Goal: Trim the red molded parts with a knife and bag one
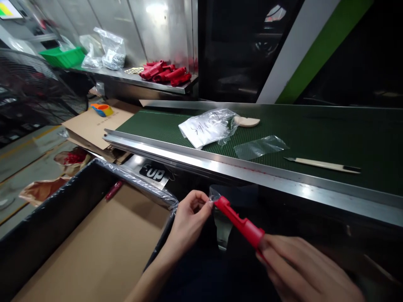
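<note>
My right hand [296, 260] grips the near end of a red plastic tubular part [241, 222], which slants up and to the left. At the part's far end is a small clear plastic bag [214, 193]. My left hand [192, 216] pinches the edge of that bag between thumb and fingers. Only a little of the bag shows, around or against the tip of the part; I cannot tell how far it covers it. Both hands are in front of the conveyor's metal edge [217, 159].
A green conveyor belt [157, 123] carries a marked plastic bag [208, 128], a flat clear bag [261, 147] and a thin knife [324, 165]. A cardboard-lined box [103, 247] at left holds a dark red part [113, 190]. Red parts [165, 73] pile on a shelf behind.
</note>
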A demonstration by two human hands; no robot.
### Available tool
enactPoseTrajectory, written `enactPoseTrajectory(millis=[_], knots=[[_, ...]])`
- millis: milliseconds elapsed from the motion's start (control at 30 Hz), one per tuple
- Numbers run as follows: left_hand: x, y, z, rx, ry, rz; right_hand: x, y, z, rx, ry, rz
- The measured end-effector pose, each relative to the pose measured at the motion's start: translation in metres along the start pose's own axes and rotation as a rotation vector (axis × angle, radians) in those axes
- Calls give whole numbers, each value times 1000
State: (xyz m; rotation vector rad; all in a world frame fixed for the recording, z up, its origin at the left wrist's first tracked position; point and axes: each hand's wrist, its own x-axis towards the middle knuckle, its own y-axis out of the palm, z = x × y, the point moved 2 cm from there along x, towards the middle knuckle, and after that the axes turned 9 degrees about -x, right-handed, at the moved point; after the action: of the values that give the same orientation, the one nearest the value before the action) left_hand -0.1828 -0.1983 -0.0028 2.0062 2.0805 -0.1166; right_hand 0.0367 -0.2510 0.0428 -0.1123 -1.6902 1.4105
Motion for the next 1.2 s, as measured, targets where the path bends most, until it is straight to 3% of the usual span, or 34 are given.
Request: enactPoseTrajectory(millis=[100, 200, 333, 400, 500, 633, 767, 833, 1000, 1100, 1200], knots=[[-6, 2, -6, -24, -3, 20, 5, 3, -3, -45, -81, 12], [-10, 0, -6, 2, 46, -35, 7, 6, -2, -68, -162, 21], [-14, -1, -1, 94, 194, -92, 13, 14, 5, -129, -294, 47], [-17, 0, 1, 150, 294, -97, 14, 21, 6, -112, -276, 47], [-23, 1, 7, 207, 394, -107, 9, 34, 6, -30, -124, -39], [-29, 4, 23, 204, 404, -180, -1, 47, 15, 62, 204, -197], [-33, 8, 35, 189, 388, -200, -9, 68, 29, 169, 604, -176], [-34, 10, 37, 196, 373, -173, -15, 80, 31, 216, 676, -170], [-35, -1, 36, 227, 338, -137, -20, 91, 12, 268, 291, -110], [-37, -17, 32, 268, 359, -159, -10, 84, -2, 260, 58, 34], [-40, -24, 29, 311, 405, -39, 9, 81, 0, 199, -128, 169]])
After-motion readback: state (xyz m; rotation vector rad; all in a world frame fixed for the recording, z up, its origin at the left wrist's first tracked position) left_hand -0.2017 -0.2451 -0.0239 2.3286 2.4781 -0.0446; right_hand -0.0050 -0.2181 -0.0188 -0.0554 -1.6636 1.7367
